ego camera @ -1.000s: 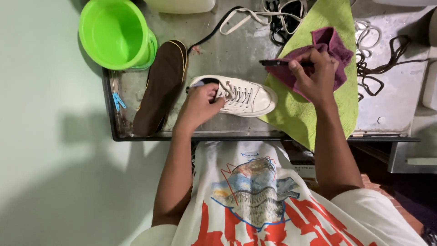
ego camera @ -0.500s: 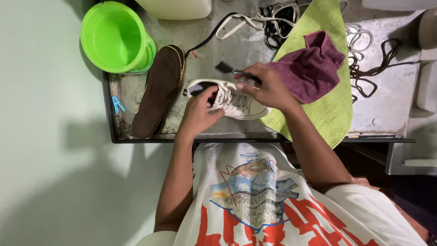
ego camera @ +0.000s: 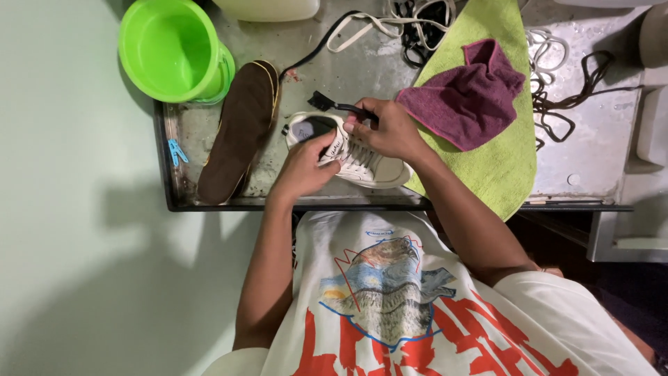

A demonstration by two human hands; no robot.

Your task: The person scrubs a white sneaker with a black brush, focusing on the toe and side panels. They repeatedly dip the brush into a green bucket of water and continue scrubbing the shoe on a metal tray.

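A white laced sneaker (ego camera: 379, 169) lies on a wet metal tray (ego camera: 209, 203). My left hand (ego camera: 306, 167) grips the shoe at its tongue and opening. Over the same shoe my right hand (ego camera: 390, 129) holds a small black brush (ego camera: 330, 104), whose head sticks out past the heel end. A dark brown insole (ego camera: 240, 129) lies left of the shoe, apart from it.
A bright green bucket (ego camera: 170, 45) stands at the tray's far left corner. A purple cloth (ego camera: 466, 101) rests on a lime green towel (ego camera: 501, 160) to the right. Loose laces and cords (ego camera: 557, 83) lie at the back. A blue clip (ego camera: 175, 150) sits on the tray's left rim.
My right hand left the purple cloth and moved left with the brush to the shoe. My left hand stayed on the sneaker, which now sits closer to the insole.
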